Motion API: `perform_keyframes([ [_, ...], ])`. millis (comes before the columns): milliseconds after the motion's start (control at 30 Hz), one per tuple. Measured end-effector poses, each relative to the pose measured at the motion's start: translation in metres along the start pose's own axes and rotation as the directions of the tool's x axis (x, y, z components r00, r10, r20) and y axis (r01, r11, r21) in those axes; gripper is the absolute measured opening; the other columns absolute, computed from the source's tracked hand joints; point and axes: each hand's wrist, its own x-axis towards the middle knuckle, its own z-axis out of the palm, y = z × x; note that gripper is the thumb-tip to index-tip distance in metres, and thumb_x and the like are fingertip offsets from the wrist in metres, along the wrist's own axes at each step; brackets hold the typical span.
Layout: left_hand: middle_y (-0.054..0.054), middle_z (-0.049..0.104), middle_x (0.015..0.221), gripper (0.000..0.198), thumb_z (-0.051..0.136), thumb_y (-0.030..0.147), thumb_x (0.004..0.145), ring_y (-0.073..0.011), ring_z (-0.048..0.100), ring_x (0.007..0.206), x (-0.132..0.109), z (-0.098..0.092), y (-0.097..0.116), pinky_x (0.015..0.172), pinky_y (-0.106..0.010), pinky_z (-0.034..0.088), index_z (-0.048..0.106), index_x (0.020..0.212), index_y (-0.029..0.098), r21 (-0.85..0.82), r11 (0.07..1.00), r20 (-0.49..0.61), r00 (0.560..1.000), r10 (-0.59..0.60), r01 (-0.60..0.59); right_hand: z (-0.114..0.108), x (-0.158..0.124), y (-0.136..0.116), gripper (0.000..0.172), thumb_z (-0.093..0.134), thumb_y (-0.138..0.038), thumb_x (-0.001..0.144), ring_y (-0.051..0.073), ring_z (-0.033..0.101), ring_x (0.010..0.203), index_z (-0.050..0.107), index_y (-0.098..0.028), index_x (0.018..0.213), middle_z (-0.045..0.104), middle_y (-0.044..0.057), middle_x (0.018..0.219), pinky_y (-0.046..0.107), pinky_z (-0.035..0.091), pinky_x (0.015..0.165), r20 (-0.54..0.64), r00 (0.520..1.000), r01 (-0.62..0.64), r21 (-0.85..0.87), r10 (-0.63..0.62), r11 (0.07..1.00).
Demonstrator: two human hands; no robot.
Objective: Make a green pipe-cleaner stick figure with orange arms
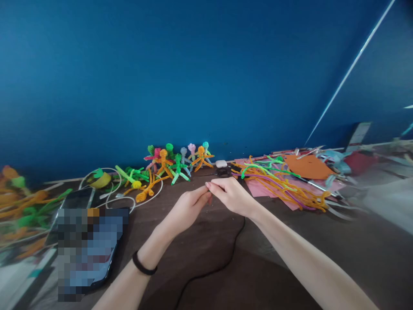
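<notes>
Blue wall (193,64) behind, dark table (290,258) below. I see the left hand (189,206) and the right hand (232,196) meet over the table's middle, fingertips pressed together in a pinch (what is between them is too small to tell). A black cord (226,262) runs from under the right hand toward the near edge. Figures (177,161) stand far by the wall, pipe cleaners (280,183) lie right, a phone (93,254) near left.
</notes>
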Motion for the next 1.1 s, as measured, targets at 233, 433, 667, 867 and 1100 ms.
perform_keyframes([
  [233, 0.005, 0.041, 0.061, 0.023, 0.038, 0.037, 0.085, -0.0080, 0.035, 0.055, 0.001, 0.001, 0.001, 0.052, -0.021, 0.030, 0.048, 0.078, 0.018, -0.333, 0.939, 0.046, 0.996, -0.075, 0.086, 0.001, 0.002, 0.007, 0.043, 0.036, -0.042, 0.087, 0.007, 0.035, 0.047, 0.042, -0.015, 0.054, 0.038, -0.004, 0.049, 0.022, 0.025, 0.048, -0.022, 0.994, -0.102, 0.174, 0.107, 0.980],
  [433, 0.005, 0.048, 0.061, 0.016, 0.041, 0.036, 0.083, -0.0073, 0.035, 0.050, 0.000, -0.003, 0.002, 0.050, -0.021, 0.027, 0.042, 0.084, 0.020, -0.501, 0.854, 0.021, 0.988, -0.152, 0.142, 0.002, 0.004, 0.010, 0.019, 0.045, -0.034, 0.084, 0.008, 0.041, 0.053, 0.050, -0.017, 0.076, 0.044, -0.004, 0.062, 0.021, 0.032, 0.050, -0.070, 0.984, -0.126, 0.395, 0.167, 0.910],
  [667, 0.003, 0.054, 0.064, 0.017, 0.042, 0.035, 0.083, -0.0075, 0.044, 0.052, 0.002, 0.000, 0.001, 0.049, -0.021, 0.032, 0.036, 0.079, 0.020, -0.566, 0.816, 0.003, 0.991, -0.137, 0.115, 0.006, 0.002, 0.004, 0.007, 0.051, -0.024, 0.080, 0.010, 0.054, 0.062, 0.051, -0.017, 0.083, 0.056, -0.001, 0.068, 0.024, 0.042, 0.060, -0.043, 0.995, -0.062, 0.402, 0.086, 0.914],
  [867, 0.001, 0.056, 0.069, 0.018, 0.050, 0.034, 0.079, -0.0121, 0.056, 0.066, 0.005, 0.002, -0.002, 0.059, -0.026, 0.048, 0.041, 0.075, 0.019, -0.555, 0.829, -0.084, 0.986, -0.146, 0.076, 0.004, 0.002, 0.005, 0.004, 0.049, -0.019, 0.080, 0.011, 0.055, 0.064, 0.053, -0.017, 0.081, 0.057, -0.001, 0.069, 0.024, 0.043, 0.062, -0.096, 0.994, -0.024, 0.285, 0.053, 0.958],
  [1100, 0.004, 0.047, 0.064, 0.016, 0.053, 0.032, 0.077, -0.0083, 0.046, 0.059, 0.007, 0.002, -0.008, 0.055, -0.022, 0.047, 0.047, 0.073, 0.018, -0.438, 0.899, -0.209, 0.970, -0.127, 0.023, 0.003, 0.002, 0.008, 0.008, 0.045, -0.013, 0.083, 0.012, 0.051, 0.070, 0.052, -0.017, 0.079, 0.054, 0.002, 0.077, 0.023, 0.039, 0.065, -0.153, 0.978, 0.135, -0.070, -0.145, 0.988],
])
